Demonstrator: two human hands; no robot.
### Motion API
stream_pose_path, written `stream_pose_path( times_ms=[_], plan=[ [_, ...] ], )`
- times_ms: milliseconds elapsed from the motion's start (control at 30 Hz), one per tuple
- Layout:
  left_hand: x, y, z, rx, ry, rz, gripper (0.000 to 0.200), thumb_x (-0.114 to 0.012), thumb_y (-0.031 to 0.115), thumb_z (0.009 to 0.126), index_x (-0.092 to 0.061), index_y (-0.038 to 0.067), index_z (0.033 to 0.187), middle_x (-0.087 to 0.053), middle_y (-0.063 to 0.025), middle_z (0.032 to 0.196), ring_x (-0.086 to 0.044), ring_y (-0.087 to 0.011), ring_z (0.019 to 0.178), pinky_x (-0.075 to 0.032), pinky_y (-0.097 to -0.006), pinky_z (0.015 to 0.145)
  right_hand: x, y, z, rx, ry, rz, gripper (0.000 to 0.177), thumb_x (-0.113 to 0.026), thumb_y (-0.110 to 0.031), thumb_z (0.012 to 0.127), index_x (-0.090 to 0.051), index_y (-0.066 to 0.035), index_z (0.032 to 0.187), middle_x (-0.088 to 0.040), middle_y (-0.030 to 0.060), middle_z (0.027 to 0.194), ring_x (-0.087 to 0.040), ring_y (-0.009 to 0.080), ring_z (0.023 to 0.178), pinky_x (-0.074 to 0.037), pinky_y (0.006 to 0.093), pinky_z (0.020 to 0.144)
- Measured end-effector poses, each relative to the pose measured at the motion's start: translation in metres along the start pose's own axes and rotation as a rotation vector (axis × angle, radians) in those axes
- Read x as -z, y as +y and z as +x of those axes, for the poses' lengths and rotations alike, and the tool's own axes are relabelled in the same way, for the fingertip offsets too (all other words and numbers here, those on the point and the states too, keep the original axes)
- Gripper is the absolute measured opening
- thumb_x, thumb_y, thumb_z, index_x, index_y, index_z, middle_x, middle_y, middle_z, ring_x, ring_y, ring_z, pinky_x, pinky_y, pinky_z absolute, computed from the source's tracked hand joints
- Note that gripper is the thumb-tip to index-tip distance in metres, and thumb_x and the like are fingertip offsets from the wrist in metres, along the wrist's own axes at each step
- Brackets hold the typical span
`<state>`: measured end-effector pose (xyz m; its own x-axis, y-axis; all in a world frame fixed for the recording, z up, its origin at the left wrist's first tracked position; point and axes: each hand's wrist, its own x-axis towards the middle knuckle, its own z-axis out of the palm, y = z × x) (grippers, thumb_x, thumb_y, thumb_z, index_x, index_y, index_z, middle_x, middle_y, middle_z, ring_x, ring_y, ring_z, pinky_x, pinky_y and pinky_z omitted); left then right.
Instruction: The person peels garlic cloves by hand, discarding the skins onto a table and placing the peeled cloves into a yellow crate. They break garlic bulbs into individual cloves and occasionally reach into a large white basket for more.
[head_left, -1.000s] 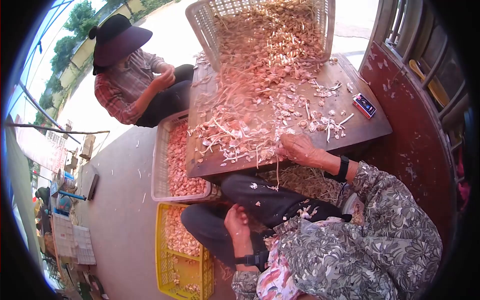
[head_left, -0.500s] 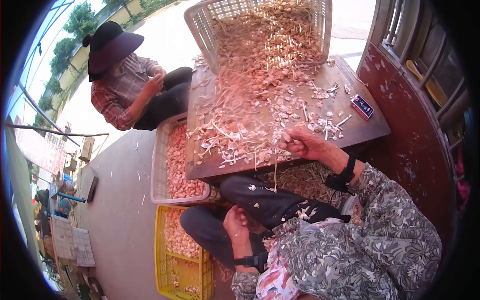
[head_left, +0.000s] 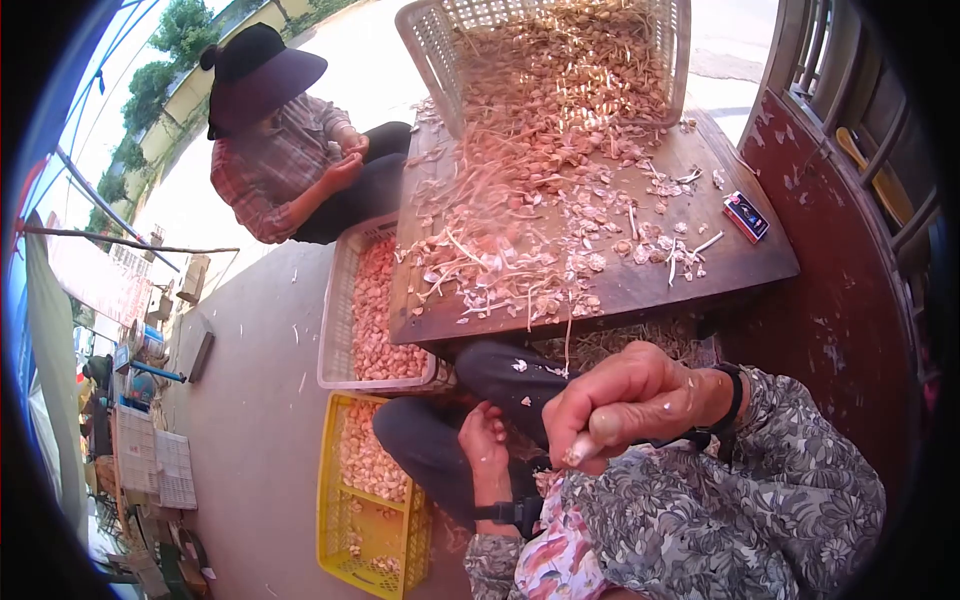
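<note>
The right hand (head_left: 622,405) pinched a garlic clove (head_left: 580,450), which slack pressure could have dropped; the curled left hand (head_left: 485,440) showed no determinable contents.

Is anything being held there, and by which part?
The right hand pinches a small pale piece, too unclear to name, behind its exposed end. Nothing shows held in the left hand.

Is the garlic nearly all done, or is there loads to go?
Looks done: cloves fill much of the white crate and part of the yellow crate. In hand: the right hand seems to pinch a small pale piece. Left: loads, I think. A big heap spills from the tipped basket onto the table.
</note>
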<state>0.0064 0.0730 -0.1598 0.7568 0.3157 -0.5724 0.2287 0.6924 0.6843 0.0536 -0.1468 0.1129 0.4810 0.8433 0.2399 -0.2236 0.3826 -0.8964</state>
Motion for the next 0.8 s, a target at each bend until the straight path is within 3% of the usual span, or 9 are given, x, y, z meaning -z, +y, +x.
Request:
stream_pose_path(
  times_ms=[67,133,167,233,367,533,567,700,800],
  plan=[
    [0.0,-0.002,-0.001,-0.023,0.024,0.016,0.024,-0.048,0.017,0.087,-0.055,-0.001,0.101,-0.06,-0.0094,0.076,-0.048,-0.0118,0.052,-0.032,-0.0222,0.041,-0.02,-0.001,0.01,0.417,-0.297,-0.094,0.02,-0.054,-0.016,0.089,-0.057,0.003,0.094,-0.06,0.0125,0.079,-0.058,0.0195,0.059,-0.045,0.0267,0.054],
    [0.002,-0.001,0.0,0.001,-0.007,-0.014,0.023,-0.047,0.016,0.087,-0.055,-0.002,0.1,-0.06,-0.0095,0.075,-0.049,-0.0118,0.052,-0.033,-0.0218,0.041,-0.041,-0.026,0.014,0.283,-0.517,0.099,0.018,-0.055,-0.004,0.086,-0.056,0.014,0.087,-0.056,0.0205,0.075,-0.056,0.024,0.06,-0.041,0.0289,0.044],
    [0.002,-0.001,0.0,0.01,-0.02,-0.031,0.022,-0.047,0.015,0.087,-0.056,-0.002,0.099,-0.06,-0.0096,0.075,-0.049,-0.0118,0.052,-0.033,-0.0215,0.041,-0.048,-0.026,0.014,0.27,-0.531,0.106,0.018,-0.055,-0.004,0.086,-0.056,0.014,0.087,-0.056,0.0205,0.075,-0.056,0.024,0.06,-0.041,0.0289,0.044],
    [0.003,-0.001,-0.001,0.005,-0.01,-0.038,0.022,-0.047,0.014,0.087,-0.055,-0.002,0.1,-0.06,-0.0098,0.075,-0.049,-0.0117,0.052,-0.033,-0.0213,0.041,-0.062,-0.019,0.011,0.386,-0.446,0.289,0.021,-0.058,-0.006,0.086,-0.056,0.014,0.091,-0.06,0.0234,0.077,-0.06,0.0278,0.06,-0.046,0.0312,0.046],
    [0.001,0.001,-0.002,0.019,0.0,-0.048,0.022,-0.046,0.013,0.087,-0.055,-0.003,0.1,-0.061,-0.0104,0.075,-0.049,-0.0113,0.052,-0.034,-0.0211,0.041,-0.062,-0.013,0.018,0.278,-0.538,0.296,0.028,-0.062,-0.01,0.084,-0.055,0.013,0.097,-0.061,0.0213,0.081,-0.061,0.0292,0.067,-0.048,0.0336,0.052],
    [-0.001,0.003,-0.005,-0.001,-0.025,-0.045,0.024,-0.049,0.016,0.086,-0.055,-0.003,0.1,-0.059,-0.009,0.077,-0.048,-0.0109,0.054,-0.033,-0.0206,0.042,-0.071,-0.009,0.027,0.47,-0.471,0.325,0.028,-0.063,-0.007,0.082,-0.054,0.017,0.094,-0.059,0.0255,0.077,-0.061,0.0299,0.06,-0.047,0.0327,0.045],
    [-0.001,0.002,-0.005,-0.004,-0.034,-0.039,0.025,-0.049,0.016,0.086,-0.054,-0.003,0.1,-0.059,-0.0095,0.077,-0.047,-0.0109,0.054,-0.033,-0.0208,0.042,-0.09,0.007,0.023,0.627,-0.281,0.442,0.027,-0.063,-0.005,0.082,-0.053,0.018,0.093,-0.059,0.0264,0.075,-0.061,0.0294,0.056,-0.047,0.0315,0.042],
    [0.0,0.002,-0.003,0.008,-0.047,-0.073,0.022,-0.044,0.013,0.089,-0.054,-0.004,0.1,-0.06,-0.0109,0.076,-0.049,-0.0104,0.052,-0.034,-0.0199,0.04,-0.08,-0.002,0.029,0.501,-0.434,0.335,0.027,-0.063,-0.004,0.082,-0.054,0.019,0.091,-0.059,0.0255,0.074,-0.061,0.028,0.055,-0.047,0.0306,0.042],
    [0.001,0.003,-0.003,0.013,-0.058,-0.098,0.022,-0.044,0.013,0.089,-0.054,-0.004,0.1,-0.06,-0.0112,0.076,-0.049,-0.0104,0.051,-0.033,-0.0202,0.04,-0.087,0.005,0.032,0.647,-0.259,0.374,0.025,-0.063,-0.003,0.082,-0.055,0.019,0.088,-0.059,0.0253,0.072,-0.061,0.0266,0.053,-0.046,0.0298,0.041]
  ],
)
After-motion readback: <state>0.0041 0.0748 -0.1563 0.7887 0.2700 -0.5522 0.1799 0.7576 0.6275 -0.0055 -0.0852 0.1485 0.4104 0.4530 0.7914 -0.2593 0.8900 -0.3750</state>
